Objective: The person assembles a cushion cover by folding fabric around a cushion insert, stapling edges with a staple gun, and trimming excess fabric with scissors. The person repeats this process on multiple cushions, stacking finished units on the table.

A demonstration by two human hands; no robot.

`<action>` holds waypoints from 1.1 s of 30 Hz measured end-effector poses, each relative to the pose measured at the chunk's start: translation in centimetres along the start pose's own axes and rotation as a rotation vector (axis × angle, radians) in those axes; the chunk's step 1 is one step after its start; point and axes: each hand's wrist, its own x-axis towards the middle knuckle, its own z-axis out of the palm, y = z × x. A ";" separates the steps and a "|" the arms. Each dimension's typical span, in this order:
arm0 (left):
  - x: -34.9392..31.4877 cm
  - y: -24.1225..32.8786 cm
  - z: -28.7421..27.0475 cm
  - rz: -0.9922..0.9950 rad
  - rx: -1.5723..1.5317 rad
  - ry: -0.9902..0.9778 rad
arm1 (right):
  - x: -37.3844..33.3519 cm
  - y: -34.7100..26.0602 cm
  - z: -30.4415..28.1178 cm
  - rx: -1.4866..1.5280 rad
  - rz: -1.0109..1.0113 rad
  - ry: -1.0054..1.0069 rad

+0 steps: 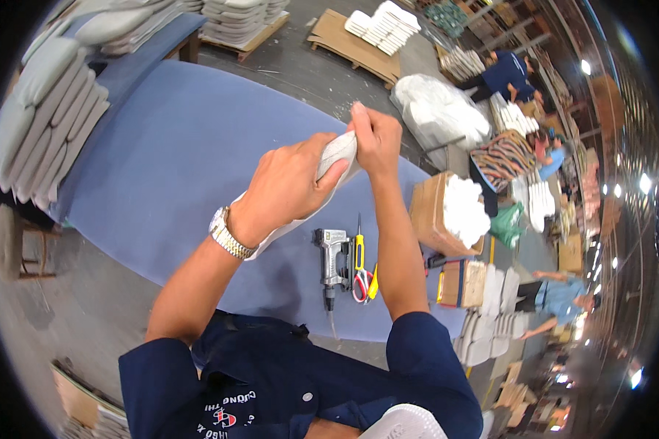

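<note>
Above the blue-topped table (pixel 168 146) I hold a pale grey padded cushion (pixel 337 155), tilted and seen nearly edge-on. My left hand (pixel 289 179) wraps over its near side, thumb pressed along the edge. At the cushion's upper end, my right hand (pixel 375 140) is closed on the tip with its thumb up. Most of the cushion's face is hidden behind my left hand and forearm. Below my hands lie a metal staple gun (pixel 332 257) with a hose, a yellow-handled pointed tool (pixel 359 252), and scissors (pixel 360 285) with red and white handles.
Stacked grey cushions (pixel 51 124) stand at the left. A cardboard box (pixel 430 208) of white stuffing and a smaller box (pixel 461 284) are at the table's right. Beyond are a large plastic-wrapped bundle (pixel 443 113), a pallet of white pads (pixel 383 28) and several people.
</note>
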 end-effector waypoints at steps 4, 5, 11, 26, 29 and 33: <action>-0.3 0.0 2.4 0.149 0.094 0.067 | 1.6 1.5 -1.1 0.054 0.255 -0.014; -0.1 0.3 2.5 0.101 0.106 0.041 | 1.4 1.9 -0.8 0.097 0.216 0.060; 0.3 0.8 3.7 0.116 0.077 -0.089 | -1.2 3.5 -1.0 0.251 0.264 0.358; -12.2 -13.7 1.9 -0.150 -0.477 -0.389 | -7.7 6.6 3.1 0.150 0.204 0.528; -9.3 -13.3 1.9 -0.160 -0.593 -0.413 | -10.8 7.8 8.3 0.265 0.508 0.610; -6.5 -10.8 0.0 -0.028 -0.799 -0.363 | -12.4 9.4 8.7 0.824 0.672 0.699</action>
